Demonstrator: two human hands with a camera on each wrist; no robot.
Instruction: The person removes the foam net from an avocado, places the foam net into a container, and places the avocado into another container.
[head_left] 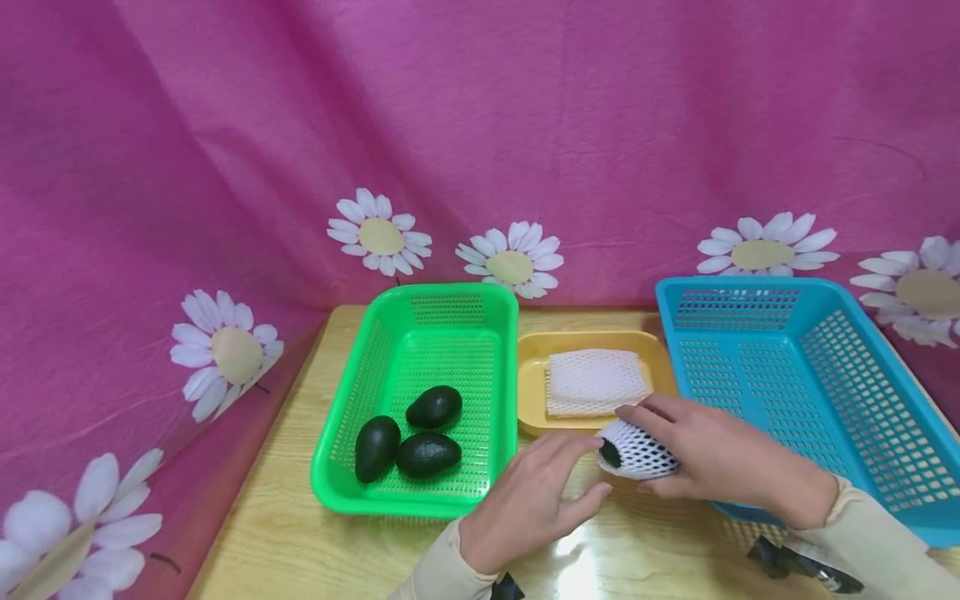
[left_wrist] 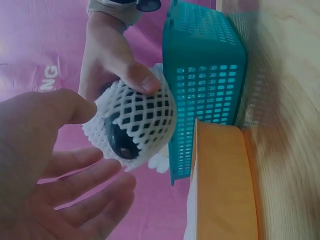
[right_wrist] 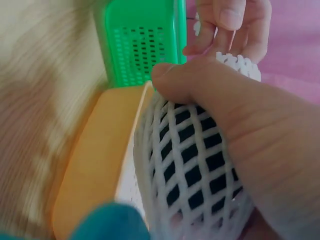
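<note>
An avocado (left_wrist: pixel 120 140) in a white foam net sleeve (head_left: pixel 643 452) is held over the front of the table. My right hand (head_left: pixel 701 450) grips it around the netting, thumb on one side and fingers on the other. Dark skin shows through the mesh and at the sleeve's open end, which faces left. My left hand (head_left: pixel 536 492) is beside that end, its fingers loosely extended and thumb apart, fingertips right at the sleeve's rim. In the left wrist view, the left fingers (left_wrist: pixel 95 187) are spread below the dark tip.
A green basket (head_left: pixel 322 475) with three bare avocados (head_left: pixel 429 455) stands left. Behind the hands is a yellow tray (head_left: pixel 532 367) with flattened white foam nets (head_left: pixel 596 379). A blue basket (head_left: pixel 750 358) sits right, under the right forearm. A pink flowered cloth (head_left: pixel 480 125) hangs behind.
</note>
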